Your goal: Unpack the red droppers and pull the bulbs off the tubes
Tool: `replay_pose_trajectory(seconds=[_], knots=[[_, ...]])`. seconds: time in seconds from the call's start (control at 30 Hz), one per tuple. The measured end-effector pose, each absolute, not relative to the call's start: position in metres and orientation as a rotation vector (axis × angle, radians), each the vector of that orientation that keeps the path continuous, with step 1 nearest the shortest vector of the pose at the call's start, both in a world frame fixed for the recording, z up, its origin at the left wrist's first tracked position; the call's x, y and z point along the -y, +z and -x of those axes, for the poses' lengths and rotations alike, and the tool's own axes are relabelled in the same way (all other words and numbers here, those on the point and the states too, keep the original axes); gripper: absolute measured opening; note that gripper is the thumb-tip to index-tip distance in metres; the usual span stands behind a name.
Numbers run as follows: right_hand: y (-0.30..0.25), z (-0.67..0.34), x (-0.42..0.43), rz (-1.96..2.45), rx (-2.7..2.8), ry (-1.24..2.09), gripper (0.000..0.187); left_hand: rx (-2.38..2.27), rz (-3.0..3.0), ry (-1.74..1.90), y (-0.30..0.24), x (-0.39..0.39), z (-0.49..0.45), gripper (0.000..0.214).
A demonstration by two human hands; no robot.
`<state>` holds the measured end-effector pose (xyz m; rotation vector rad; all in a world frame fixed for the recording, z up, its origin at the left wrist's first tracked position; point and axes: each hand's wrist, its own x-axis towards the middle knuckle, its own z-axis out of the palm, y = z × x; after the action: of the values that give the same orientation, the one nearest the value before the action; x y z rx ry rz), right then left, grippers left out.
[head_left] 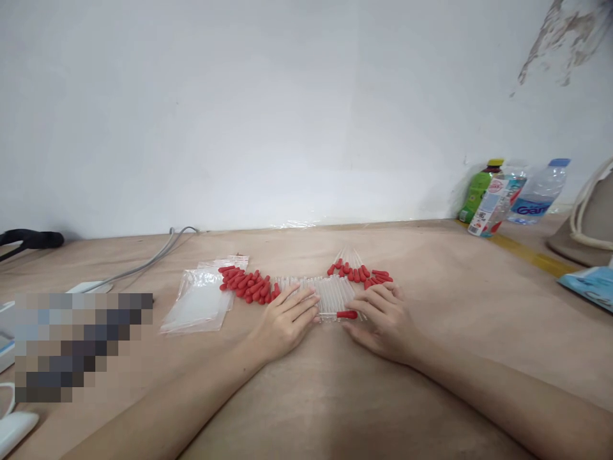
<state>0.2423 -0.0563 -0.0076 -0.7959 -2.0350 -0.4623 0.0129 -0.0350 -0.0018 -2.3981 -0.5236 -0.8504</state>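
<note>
Between my hands a row of clear glass tubes (334, 292) lies side by side on the wooden table. One dropper with a red rubber bulb (347, 314) lies crosswise along the row's near side. My left hand (287, 319) rests palm down, its fingers stretched over the left part of the tubes. My right hand (383, 316) is at the right end of the row, fingers spread and bent, thumb close to the red bulb. Its fingertips partly cover more red bulbs. A pile of red rubber bulbs (246, 284) sits left of the tubes; red-bulbed droppers (354, 273) fan out behind them.
Clear plastic zip bags (198, 306) lie left of the bulb pile. A grey cable (153, 259) runs across the left side. Several bottles (527, 198) stand by the wall at the back right, near a beige hat-like item (591, 220) and a blue packet (589, 287).
</note>
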Motion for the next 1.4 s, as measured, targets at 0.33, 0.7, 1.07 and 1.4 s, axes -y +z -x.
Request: replay_pose_trajectory(seconds=[0.33, 0.7, 1.07, 1.4], knots=[[-0.011, -0.235, 0.055, 0.729, 2.166, -0.46, 0.01, 0.459, 2.518, -0.897, 0.0, 0.041, -0.022, 0.012], [-0.013, -0.241, 0.058, 0.665, 2.113, -0.563, 0.007, 0.424, 2.642, -0.925, 0.0, 0.044, -0.016, 0.015], [-0.011, -0.247, 0.06, 0.599, 2.079, -0.679, 0.009, 0.417, 2.564, -0.967, 0.004, 0.045, -0.016, 0.011], [-0.003, -0.26, 0.058, 0.669, 2.044, -0.732, 0.011, 0.522, 2.502, -1.018, 0.006, 0.038, -0.01, 0.015]])
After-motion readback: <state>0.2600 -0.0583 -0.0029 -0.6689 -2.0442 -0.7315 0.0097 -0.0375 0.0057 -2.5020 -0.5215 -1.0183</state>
